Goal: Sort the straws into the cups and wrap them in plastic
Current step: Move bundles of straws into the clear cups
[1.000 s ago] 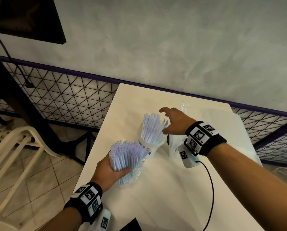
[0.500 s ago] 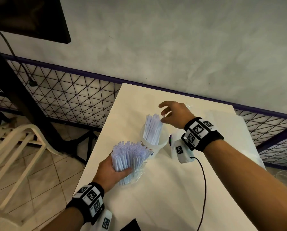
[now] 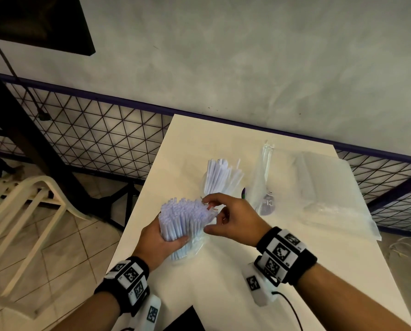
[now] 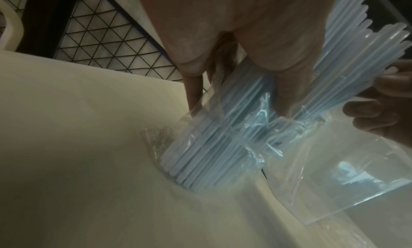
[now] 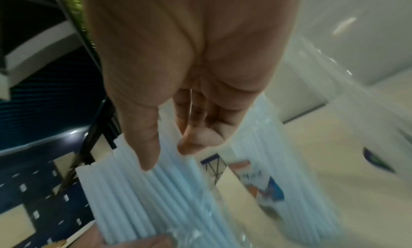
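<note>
Fingers gripping straw bundle, upright, tops leaning away

bare forearms, black wristbands with white square-code tags, white wrist cameras, thin black cable

This looks like a small café or drink stall's seating area, though little of it shows. A cream table stands against a bare grey plaster wall with a purple-framed wire-mesh railing at centre left. A pale plastic chair on a tiled floor fills the lower left.
</note>
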`<move>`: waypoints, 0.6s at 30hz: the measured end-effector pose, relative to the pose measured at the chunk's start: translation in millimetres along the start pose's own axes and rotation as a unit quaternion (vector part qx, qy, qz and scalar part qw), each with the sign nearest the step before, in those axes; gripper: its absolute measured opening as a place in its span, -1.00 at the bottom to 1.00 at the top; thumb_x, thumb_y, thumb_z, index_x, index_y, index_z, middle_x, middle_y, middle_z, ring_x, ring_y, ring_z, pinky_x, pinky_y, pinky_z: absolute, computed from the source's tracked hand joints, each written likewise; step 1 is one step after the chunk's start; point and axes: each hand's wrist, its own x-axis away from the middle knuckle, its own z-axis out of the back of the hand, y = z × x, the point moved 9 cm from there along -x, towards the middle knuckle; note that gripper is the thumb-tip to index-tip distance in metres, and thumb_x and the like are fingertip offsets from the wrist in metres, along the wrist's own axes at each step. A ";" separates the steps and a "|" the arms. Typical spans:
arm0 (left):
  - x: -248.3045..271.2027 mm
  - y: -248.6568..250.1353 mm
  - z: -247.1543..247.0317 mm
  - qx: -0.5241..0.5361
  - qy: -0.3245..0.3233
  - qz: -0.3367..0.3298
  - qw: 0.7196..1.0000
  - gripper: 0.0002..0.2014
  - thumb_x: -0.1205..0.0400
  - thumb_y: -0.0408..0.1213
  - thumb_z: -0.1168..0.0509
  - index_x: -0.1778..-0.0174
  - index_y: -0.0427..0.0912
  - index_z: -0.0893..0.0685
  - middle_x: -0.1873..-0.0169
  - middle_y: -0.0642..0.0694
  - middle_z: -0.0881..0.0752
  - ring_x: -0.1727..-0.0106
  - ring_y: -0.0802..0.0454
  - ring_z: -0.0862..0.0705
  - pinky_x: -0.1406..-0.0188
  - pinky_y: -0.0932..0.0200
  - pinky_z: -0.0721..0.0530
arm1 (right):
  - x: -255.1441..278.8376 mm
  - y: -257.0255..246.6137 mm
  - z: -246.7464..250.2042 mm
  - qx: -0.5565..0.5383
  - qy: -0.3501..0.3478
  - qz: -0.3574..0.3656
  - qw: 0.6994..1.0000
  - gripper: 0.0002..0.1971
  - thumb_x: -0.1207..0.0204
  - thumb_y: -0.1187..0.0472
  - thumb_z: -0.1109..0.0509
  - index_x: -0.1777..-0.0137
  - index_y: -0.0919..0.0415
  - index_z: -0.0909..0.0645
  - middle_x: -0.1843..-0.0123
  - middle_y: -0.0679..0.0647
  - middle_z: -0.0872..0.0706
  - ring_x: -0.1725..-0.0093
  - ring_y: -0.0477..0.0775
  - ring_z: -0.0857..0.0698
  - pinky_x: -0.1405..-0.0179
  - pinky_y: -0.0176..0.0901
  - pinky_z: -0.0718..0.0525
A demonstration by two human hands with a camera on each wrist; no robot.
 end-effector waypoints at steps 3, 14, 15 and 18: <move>1.8 -0.5 0.0 0.011 0.002 0.005 1.000 -0.41 -0.32 -0.26 -0.69 -0.27 -0.03 -0.68 0.03 0.14 -0.81 0.03 0.38 -0.77 0.12 0.53 -0.63 | 2.0 11.2 -5.9 -0.070 0.051 -0.014 0.996 -0.59 -0.34 0.23 -0.68 -0.17 0.02 -0.69 0.06 -0.10 -0.69 0.44 -0.19 -0.56 0.28 -0.40 -0.58; 2.7 0.2 -0.8 0.013 -0.002 0.009 1.000 -0.48 -0.30 -0.27 -0.70 -0.17 -0.07 -0.73 0.10 0.12 -0.82 0.08 0.43 -0.76 0.19 0.54 -0.63 | -8.1 16.7 -19.8 -0.019 0.085 0.041 0.995 -0.72 -0.39 0.18 -0.60 -0.11 0.09 -0.74 0.08 0.01 -0.76 0.34 -0.07 -0.64 0.24 -0.37 -0.58; 2.9 0.2 -1.1 0.014 -0.003 0.009 1.000 -0.48 -0.30 -0.27 -0.70 -0.17 -0.07 -0.72 0.11 0.11 -0.82 0.09 0.42 -0.76 0.22 0.54 -0.64 | -8.9 15.9 -20.9 -0.014 0.088 0.048 0.995 -0.71 -0.39 0.19 -0.60 -0.11 0.12 -0.75 0.04 -0.01 -0.75 0.28 -0.03 -0.68 0.22 -0.39 -0.58; 3.3 0.6 -0.7 0.014 -0.005 0.008 1.000 -0.47 -0.29 -0.27 -0.71 -0.16 -0.08 -0.72 0.10 0.08 -0.83 0.09 0.38 -0.78 0.20 0.50 -0.66 | -9.8 11.6 -21.2 0.003 0.101 0.069 0.992 -0.76 -0.36 0.25 -0.60 -0.03 0.20 -0.77 0.04 -0.02 -0.74 0.18 -0.05 -0.70 0.21 -0.44 -0.58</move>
